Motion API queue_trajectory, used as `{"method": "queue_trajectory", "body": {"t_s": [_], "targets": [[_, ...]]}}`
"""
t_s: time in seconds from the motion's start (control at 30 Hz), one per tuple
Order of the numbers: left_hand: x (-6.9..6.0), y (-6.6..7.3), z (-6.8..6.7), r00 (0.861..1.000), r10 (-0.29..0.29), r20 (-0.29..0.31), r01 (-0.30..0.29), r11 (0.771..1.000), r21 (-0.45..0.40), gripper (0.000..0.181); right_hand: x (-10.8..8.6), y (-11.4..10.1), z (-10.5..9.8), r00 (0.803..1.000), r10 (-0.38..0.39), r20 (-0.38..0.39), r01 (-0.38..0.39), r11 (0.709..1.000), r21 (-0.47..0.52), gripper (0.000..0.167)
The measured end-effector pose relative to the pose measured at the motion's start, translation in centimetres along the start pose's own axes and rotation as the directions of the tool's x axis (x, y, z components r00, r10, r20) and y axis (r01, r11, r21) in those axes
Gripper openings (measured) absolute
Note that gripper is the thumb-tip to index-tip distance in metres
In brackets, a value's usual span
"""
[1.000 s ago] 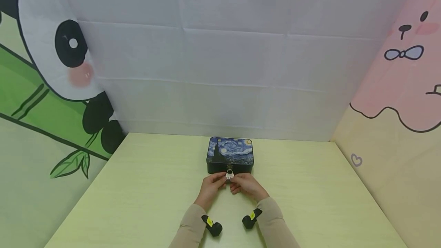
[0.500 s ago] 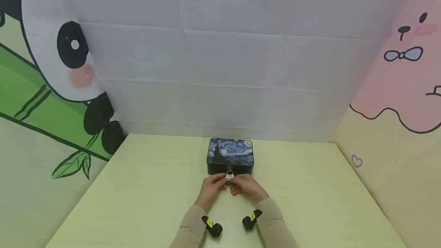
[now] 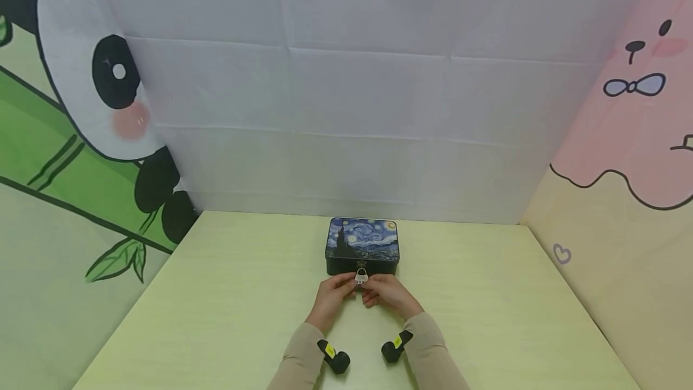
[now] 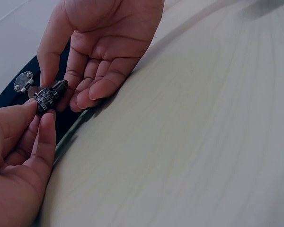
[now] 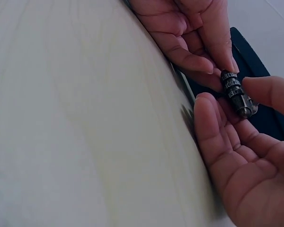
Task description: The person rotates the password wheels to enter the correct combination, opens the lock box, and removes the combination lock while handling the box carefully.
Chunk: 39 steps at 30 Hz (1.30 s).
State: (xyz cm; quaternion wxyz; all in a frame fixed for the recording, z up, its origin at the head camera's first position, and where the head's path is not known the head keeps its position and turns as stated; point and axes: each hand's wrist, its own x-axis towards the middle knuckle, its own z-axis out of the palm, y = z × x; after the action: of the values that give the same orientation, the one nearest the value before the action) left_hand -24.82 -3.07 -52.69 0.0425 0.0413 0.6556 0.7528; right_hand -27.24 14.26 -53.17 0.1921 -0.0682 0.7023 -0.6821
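A dark combination padlock (image 4: 49,96) with numbered dials hangs at the metal clasp (image 4: 23,82) on the front of a tin box (image 3: 362,239) with a starry-night lid. My left hand (image 3: 328,301) pinches one end of the padlock between thumb and forefinger; it fills the lower left of the left wrist view. From the other side my right hand (image 3: 394,295) holds the padlock by thumb and fingertips. In the right wrist view the dials (image 5: 233,84) face up between both thumbs, and the right hand's other fingers are loosely bent below.
The box stands on a pale yellow-green table (image 3: 243,269), near its back edge. Behind it hangs a creased white cloth (image 3: 346,95). Printed side panels show a panda at the left and a pink figure (image 3: 622,131) at the right. Black devices are strapped to both sleeves.
The head view has shifted very slightly, so the scene sits a little lower. Both hands stay at the padlock, with no clear finger movement.
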Motion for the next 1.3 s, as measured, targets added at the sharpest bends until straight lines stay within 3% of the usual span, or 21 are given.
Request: {"method": "queue_trajectory", "body": {"t_s": [1.3], "targets": [[0.24,-0.44,-0.04,1.000,0.003,-0.001,-0.003,1.000,-0.024,0.028,0.14,-0.03,-0.25,0.999,0.017,0.044,-0.017,1.000,0.016,0.024]]}}
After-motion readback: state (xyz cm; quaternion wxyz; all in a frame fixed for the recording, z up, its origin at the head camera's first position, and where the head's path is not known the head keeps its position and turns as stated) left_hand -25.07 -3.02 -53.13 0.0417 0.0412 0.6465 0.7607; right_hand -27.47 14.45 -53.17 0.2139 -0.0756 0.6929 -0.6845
